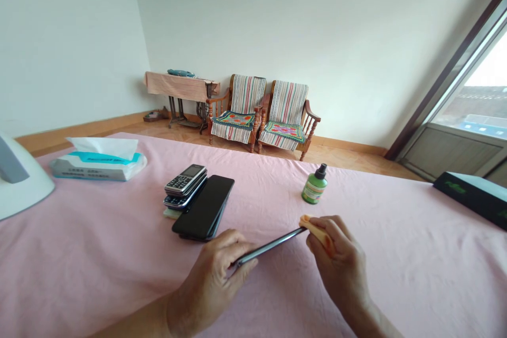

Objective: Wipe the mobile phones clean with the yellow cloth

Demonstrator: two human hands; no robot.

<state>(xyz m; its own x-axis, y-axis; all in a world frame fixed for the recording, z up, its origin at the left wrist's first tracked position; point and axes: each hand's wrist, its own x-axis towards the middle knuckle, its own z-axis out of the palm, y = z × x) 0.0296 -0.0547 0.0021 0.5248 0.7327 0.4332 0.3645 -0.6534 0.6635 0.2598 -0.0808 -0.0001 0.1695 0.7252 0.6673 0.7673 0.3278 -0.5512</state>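
My left hand (219,272) grips one end of a thin dark smartphone (273,245), which is turned edge-on above the pink cloth. In my right hand (343,256) is a folded yellow-orange cloth (319,233), pinched between thumb and fingers and pressed against the phone's far right end. Left of the phone lie stacked black smartphones (208,206), and beside them a small pile of keypad phones (186,182). A green spray bottle (314,187) with a black cap stands upright just beyond my right hand. The face of the held phone is hidden by its angle.
A pink cloth (130,253) covers the table. A tissue pack (97,163) lies at the far left, near a white rounded object (24,185) cut off by the frame. At the right edge sits a black box (471,195). Two wooden chairs (283,111) stand beyond the table.
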